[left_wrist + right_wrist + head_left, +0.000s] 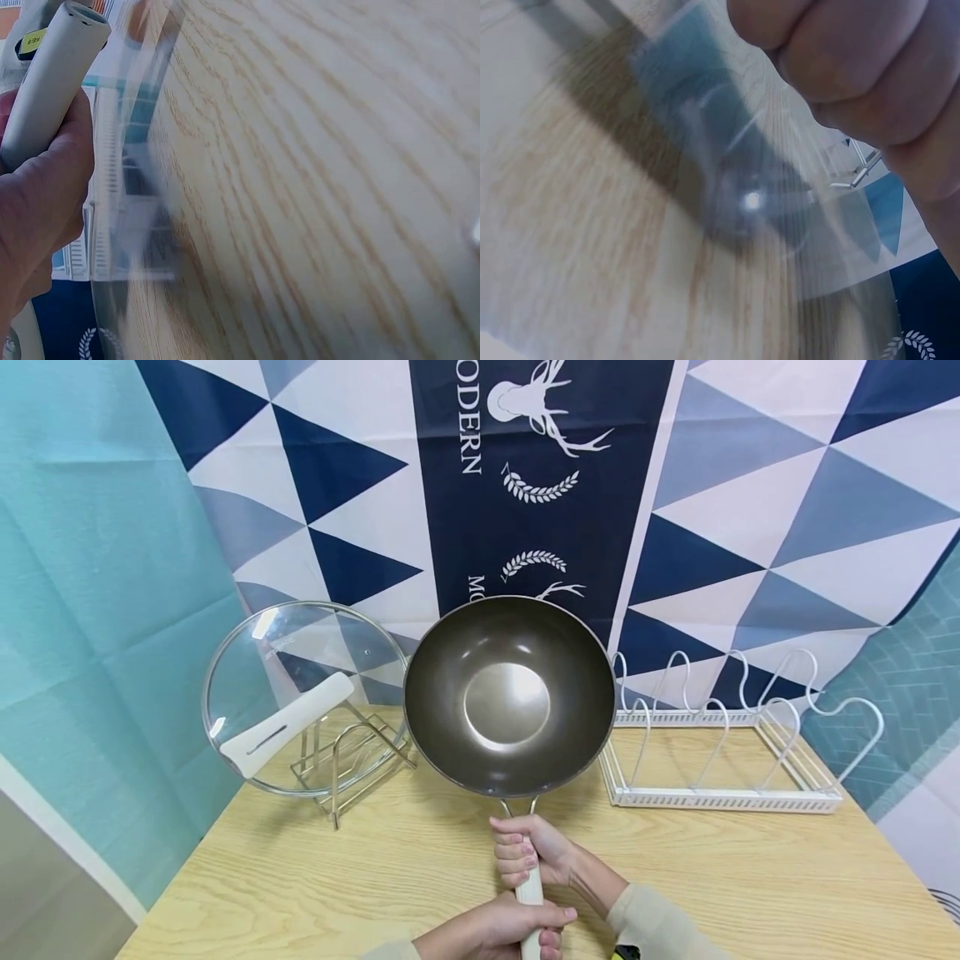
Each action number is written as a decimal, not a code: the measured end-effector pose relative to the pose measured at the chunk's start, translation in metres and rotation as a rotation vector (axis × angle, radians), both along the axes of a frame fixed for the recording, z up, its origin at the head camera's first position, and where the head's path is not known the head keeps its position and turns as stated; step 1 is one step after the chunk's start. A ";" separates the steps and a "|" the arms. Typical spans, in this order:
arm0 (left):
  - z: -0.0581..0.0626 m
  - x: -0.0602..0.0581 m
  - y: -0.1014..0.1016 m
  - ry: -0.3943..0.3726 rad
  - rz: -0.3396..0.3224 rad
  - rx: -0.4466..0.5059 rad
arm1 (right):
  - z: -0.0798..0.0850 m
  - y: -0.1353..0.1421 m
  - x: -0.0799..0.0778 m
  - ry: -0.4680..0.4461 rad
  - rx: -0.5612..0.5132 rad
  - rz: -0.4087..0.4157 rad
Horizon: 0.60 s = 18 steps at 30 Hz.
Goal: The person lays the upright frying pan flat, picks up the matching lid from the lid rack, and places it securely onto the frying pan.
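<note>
A dark wok (507, 702) with a pale handle (530, 892) is in the middle of the head view, its hollow inside facing me. My right hand (551, 852) grips the handle close to the wok's bowl. Lower down, my left hand (510, 922) curls round the same handle, thumb pointing right. In the left wrist view the handle's end (84, 13) sticks out past that hand. Only curled fingers (870, 67) of the right hand show in the right wrist view. Whether the wok touches the tabletop, I cannot tell.
On the left, a glass lid (318, 618) with a white handle (288, 724) leans in a metal wire stand (336, 777). To the right stands a white rack (727, 799) with several curved wire dividers. Both are on a wooden table (300, 893) before a patterned cloth.
</note>
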<state>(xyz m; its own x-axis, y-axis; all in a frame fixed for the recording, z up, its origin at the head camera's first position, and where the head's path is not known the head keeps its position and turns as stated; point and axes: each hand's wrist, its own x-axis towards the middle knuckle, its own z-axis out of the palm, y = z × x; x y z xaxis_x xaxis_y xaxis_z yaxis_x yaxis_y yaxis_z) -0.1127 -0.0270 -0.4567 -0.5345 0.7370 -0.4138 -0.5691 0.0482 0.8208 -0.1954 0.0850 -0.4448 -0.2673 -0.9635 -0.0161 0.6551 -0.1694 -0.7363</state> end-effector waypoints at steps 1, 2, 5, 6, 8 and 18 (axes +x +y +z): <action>0.000 0.000 0.000 -0.005 -0.001 -0.003 | 0.000 0.000 0.000 -0.005 -0.001 0.001; 0.001 0.000 0.000 -0.008 -0.003 -0.007 | -0.001 0.000 0.000 -0.008 -0.001 0.002; 0.001 0.000 0.001 -0.004 -0.008 -0.013 | -0.002 0.000 0.000 -0.017 -0.003 0.006; 0.001 0.000 0.001 0.001 -0.010 -0.012 | -0.002 0.000 0.000 -0.018 -0.003 0.009; 0.001 0.000 0.002 0.010 -0.013 -0.007 | -0.003 0.001 0.000 -0.021 -0.005 0.012; 0.000 -0.001 0.004 0.010 -0.026 0.003 | -0.006 0.002 0.000 -0.063 -0.011 0.021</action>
<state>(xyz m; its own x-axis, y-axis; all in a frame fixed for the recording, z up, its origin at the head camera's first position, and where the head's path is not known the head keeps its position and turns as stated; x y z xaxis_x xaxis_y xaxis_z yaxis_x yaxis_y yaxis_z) -0.1135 -0.0230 -0.4563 -0.5192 0.7517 -0.4066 -0.5598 0.0604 0.8264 -0.1954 0.0867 -0.4512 -0.2462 -0.9690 -0.0217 0.7038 -0.1634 -0.6913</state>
